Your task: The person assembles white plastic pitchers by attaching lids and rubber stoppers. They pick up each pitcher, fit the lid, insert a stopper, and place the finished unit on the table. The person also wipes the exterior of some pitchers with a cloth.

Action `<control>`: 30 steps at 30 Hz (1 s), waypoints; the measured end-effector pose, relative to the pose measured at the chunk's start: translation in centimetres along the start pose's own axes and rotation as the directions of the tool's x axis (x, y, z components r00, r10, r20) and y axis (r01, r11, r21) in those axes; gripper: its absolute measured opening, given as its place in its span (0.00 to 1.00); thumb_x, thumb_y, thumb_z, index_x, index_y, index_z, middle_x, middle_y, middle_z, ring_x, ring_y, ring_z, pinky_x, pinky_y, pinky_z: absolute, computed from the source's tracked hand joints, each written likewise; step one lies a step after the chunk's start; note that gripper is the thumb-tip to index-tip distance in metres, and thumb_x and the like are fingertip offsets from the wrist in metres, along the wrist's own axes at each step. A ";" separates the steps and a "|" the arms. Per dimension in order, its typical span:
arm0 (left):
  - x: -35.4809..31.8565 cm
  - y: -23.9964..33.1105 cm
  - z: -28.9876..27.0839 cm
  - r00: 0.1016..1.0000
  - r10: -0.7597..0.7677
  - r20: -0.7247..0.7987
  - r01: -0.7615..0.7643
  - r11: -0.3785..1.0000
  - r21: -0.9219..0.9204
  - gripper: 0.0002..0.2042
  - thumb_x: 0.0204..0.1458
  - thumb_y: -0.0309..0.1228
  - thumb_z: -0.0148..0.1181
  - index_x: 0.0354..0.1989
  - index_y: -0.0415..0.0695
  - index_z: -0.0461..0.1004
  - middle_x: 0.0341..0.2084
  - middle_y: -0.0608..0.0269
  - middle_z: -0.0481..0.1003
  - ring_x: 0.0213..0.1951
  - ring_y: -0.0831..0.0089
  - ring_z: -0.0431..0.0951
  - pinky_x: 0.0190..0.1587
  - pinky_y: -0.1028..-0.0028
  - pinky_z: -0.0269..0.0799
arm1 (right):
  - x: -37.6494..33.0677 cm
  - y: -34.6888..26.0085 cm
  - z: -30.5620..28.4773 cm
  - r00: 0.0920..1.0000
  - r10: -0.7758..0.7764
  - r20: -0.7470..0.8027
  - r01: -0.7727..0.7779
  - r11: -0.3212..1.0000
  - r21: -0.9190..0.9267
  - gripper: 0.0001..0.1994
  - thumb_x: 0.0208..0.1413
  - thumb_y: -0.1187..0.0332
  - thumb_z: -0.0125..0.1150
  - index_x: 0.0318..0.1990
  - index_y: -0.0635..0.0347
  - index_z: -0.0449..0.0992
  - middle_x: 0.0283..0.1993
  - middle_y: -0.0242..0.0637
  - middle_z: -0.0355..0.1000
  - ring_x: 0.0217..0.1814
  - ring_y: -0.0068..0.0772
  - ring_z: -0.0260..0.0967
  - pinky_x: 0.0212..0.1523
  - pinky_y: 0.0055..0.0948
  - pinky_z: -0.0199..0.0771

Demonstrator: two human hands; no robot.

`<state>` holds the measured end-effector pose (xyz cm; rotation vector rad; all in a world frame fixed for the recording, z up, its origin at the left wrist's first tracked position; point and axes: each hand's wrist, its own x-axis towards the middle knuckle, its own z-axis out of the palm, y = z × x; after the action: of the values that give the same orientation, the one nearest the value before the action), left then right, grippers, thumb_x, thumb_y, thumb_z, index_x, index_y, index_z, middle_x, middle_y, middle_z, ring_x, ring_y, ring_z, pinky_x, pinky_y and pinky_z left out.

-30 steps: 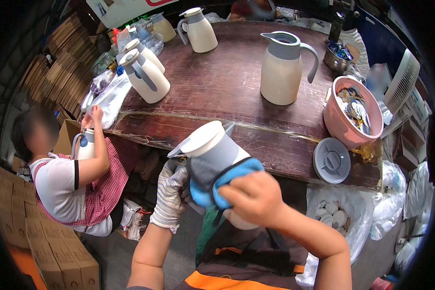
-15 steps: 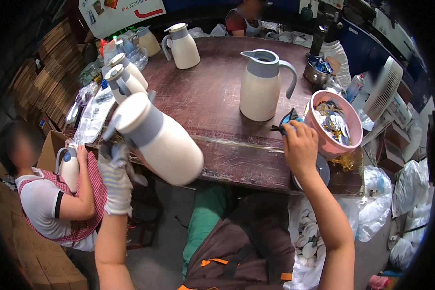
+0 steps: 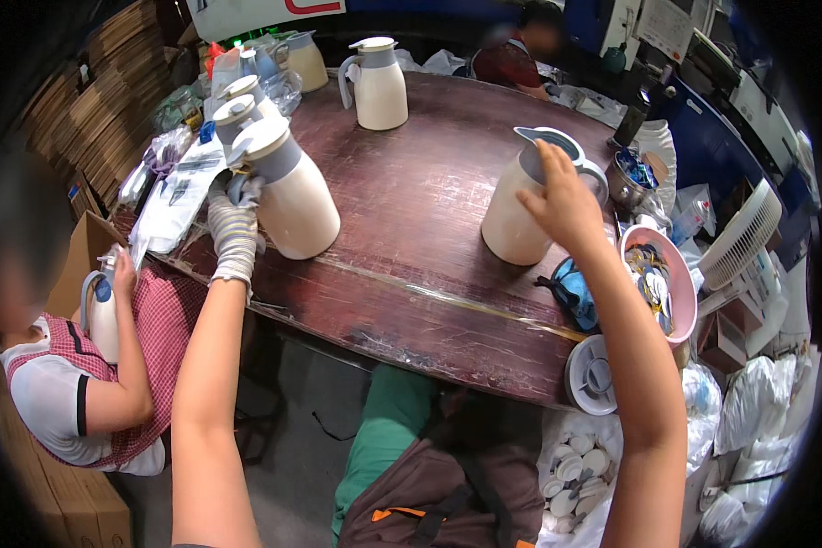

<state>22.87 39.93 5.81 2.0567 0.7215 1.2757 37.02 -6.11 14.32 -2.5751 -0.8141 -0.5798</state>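
Note:
My left hand [image 3: 234,228], in a striped knit glove, is closed around the handle of a cream vacuum jug [image 3: 300,208] with a grey neck and white lid. The jug stands nearly upright at the table's left edge. My bare right hand [image 3: 566,199] is against the upper side of a second cream jug [image 3: 513,219], lidless, its grey rim and spout showing. Its fingers are apart, and they partly cover the neck and the grey handle. Nearer me lie a blue and black pouch-like item [image 3: 575,290] and a round grey-white lid [image 3: 595,374].
More jugs [image 3: 381,96] stand at the back and left of the brown table [image 3: 411,210]. A pink bucket [image 3: 690,306] of small parts, a metal bowl [image 3: 627,190] and a white fan [image 3: 744,228] are at right. One co-worker [image 3: 110,374] sits left, another [image 3: 511,64] far across.
My left hand has set the tilted jug nearly upright on the table edge. My right hand has left the blue and black item and come to the lidless jug. The view has shifted.

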 end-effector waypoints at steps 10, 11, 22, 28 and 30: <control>-16.1 8.5 -6.1 0.946 -0.052 0.320 0.189 0.890 -0.415 0.11 0.57 0.24 0.56 0.48 0.41 0.72 0.42 0.68 0.72 0.42 0.80 0.70 0.49 0.78 0.68 | -12.0 -2.6 -2.4 0.972 -0.166 -0.165 0.188 0.974 0.128 0.18 0.37 0.69 0.72 0.38 0.61 0.75 0.40 0.44 0.67 0.40 0.48 0.70 0.39 0.37 0.71; -16.8 10.4 -6.0 0.936 0.024 0.352 0.146 0.881 -0.449 0.12 0.56 0.24 0.56 0.49 0.40 0.72 0.43 0.66 0.72 0.42 0.78 0.71 0.48 0.76 0.68 | -13.2 -3.4 -3.1 0.954 -0.198 -0.227 0.235 0.960 0.150 0.18 0.35 0.70 0.72 0.36 0.61 0.74 0.39 0.43 0.66 0.40 0.48 0.69 0.39 0.37 0.71; -26.0 16.7 -2.2 0.293 0.243 0.925 0.461 0.811 -0.359 0.14 0.45 0.22 0.56 0.42 0.39 0.78 0.35 0.63 0.80 0.40 0.76 0.76 0.48 0.74 0.72 | -27.2 -5.9 -8.1 0.992 -0.105 -0.068 0.124 0.741 0.661 0.16 0.49 0.62 0.65 0.44 0.59 0.76 0.47 0.41 0.68 0.41 0.32 0.66 0.42 0.29 0.68; -24.8 13.3 -5.6 0.462 -0.224 0.858 0.871 0.300 -0.390 0.05 0.54 0.27 0.56 0.37 0.44 0.75 0.16 0.74 0.69 0.12 0.87 0.61 0.13 0.84 0.56 | -47.8 10.4 0.3 0.681 0.547 0.487 -0.731 0.546 0.409 0.15 0.55 0.68 0.58 0.48 0.65 0.73 0.45 0.47 0.74 0.43 0.38 0.72 0.44 0.31 0.71; -25.2 11.9 -5.9 0.491 -0.275 0.827 0.865 0.270 -0.424 0.05 0.54 0.28 0.58 0.38 0.45 0.75 0.16 0.76 0.68 0.13 0.88 0.60 0.14 0.86 0.56 | -56.8 14.9 4.6 0.580 0.582 0.570 -0.759 0.641 0.118 0.18 0.52 0.65 0.59 0.49 0.66 0.73 0.47 0.52 0.73 0.46 0.46 0.73 0.47 0.36 0.71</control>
<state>9.27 15.21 1.90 0.9980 0.3839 0.2320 4.88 -41.02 -20.56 -2.4178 0.0434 0.4497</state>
